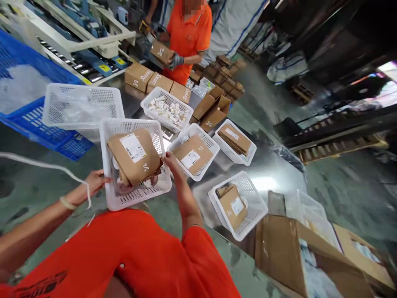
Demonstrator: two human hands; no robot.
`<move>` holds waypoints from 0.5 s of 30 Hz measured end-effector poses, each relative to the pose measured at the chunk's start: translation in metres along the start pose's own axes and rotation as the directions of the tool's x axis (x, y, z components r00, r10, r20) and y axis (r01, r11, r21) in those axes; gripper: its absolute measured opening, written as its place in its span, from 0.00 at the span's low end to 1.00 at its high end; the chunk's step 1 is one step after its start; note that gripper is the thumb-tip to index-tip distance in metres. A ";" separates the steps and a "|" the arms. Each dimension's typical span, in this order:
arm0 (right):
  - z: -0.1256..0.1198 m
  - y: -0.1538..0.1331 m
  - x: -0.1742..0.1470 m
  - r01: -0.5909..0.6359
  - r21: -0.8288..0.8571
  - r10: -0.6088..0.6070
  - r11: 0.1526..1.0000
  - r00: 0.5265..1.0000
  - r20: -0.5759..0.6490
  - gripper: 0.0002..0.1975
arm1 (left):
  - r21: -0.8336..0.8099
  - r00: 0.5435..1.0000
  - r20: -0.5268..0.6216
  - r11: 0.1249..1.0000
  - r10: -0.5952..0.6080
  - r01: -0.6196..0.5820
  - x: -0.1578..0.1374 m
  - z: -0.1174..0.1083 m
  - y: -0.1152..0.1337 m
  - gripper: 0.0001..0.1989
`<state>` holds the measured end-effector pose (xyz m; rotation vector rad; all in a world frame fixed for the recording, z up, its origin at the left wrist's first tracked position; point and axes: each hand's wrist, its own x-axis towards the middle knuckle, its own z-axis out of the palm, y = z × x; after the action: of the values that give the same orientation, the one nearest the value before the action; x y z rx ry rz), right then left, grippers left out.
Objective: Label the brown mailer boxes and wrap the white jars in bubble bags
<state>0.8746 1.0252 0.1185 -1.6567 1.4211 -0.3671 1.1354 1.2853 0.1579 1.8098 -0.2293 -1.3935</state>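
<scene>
Close to my body is a white perforated plastic basket (136, 198), tilted a little. My left hand (95, 182) grips its left wall, and my right hand (173, 163) grips its right side. Inside lie flat brown cardboard sheets or mailers (132, 159) with a white printed label on top; small items underneath are partly hidden. Just right of my right hand, on the metal table, rests another white basket (213, 145) with a labelled brown cardboard piece. Two more baskets, one farther back (252, 154) and one nearer (259, 209), also hold brown cardboard.
Across the metal table (273, 178), a person in orange (190, 37) holds a brown box (161, 54) with gloved hands. A basket of small white pieces (167, 111) stands midway. Blue crates (66, 145) and a roller conveyor (77, 62) are left; large open cartons (279, 248) lie right.
</scene>
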 end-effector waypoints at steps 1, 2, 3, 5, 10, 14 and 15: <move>0.007 -0.005 0.005 -0.034 -0.115 0.035 0.993 0.999 0.008 0.05 | -0.049 0.999 0.020 0.998 -0.047 0.048 -0.001 0.002 -0.010 0.23; 0.014 -0.010 0.010 -0.061 -0.217 0.065 0.974 0.998 0.014 0.06 | -0.063 0.996 0.031 0.995 -0.079 0.081 0.000 0.005 -0.019 0.23; 0.020 -0.014 0.015 -0.083 -0.304 0.092 0.949 0.996 0.016 0.06 | -0.055 0.993 0.043 0.992 -0.111 0.113 0.001 0.008 -0.026 0.22; 0.030 -0.020 0.025 -0.101 -0.393 0.118 0.914 0.993 0.020 0.06 | -0.024 0.983 0.073 0.985 -0.170 0.172 0.006 0.017 -0.035 0.22; 0.044 -0.027 0.055 -0.082 -0.448 0.104 0.890 0.994 0.026 0.07 | 0.068 0.951 0.166 0.965 -0.261 0.253 0.028 0.046 -0.035 0.19; 0.034 -0.024 0.072 -0.036 -0.455 0.041 0.890 0.999 0.000 0.15 | 0.181 0.921 0.258 0.951 -0.291 0.250 0.040 0.073 -0.022 0.17; 0.029 -0.023 0.075 -0.035 -0.456 0.035 0.889 0.999 -0.007 0.16 | 0.210 0.916 0.277 0.948 -0.291 0.238 0.042 0.080 -0.019 0.18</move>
<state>0.9319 0.9692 0.0962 -1.9976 1.6202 -0.0022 1.0750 1.2340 0.1108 1.8069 -0.2791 -1.9024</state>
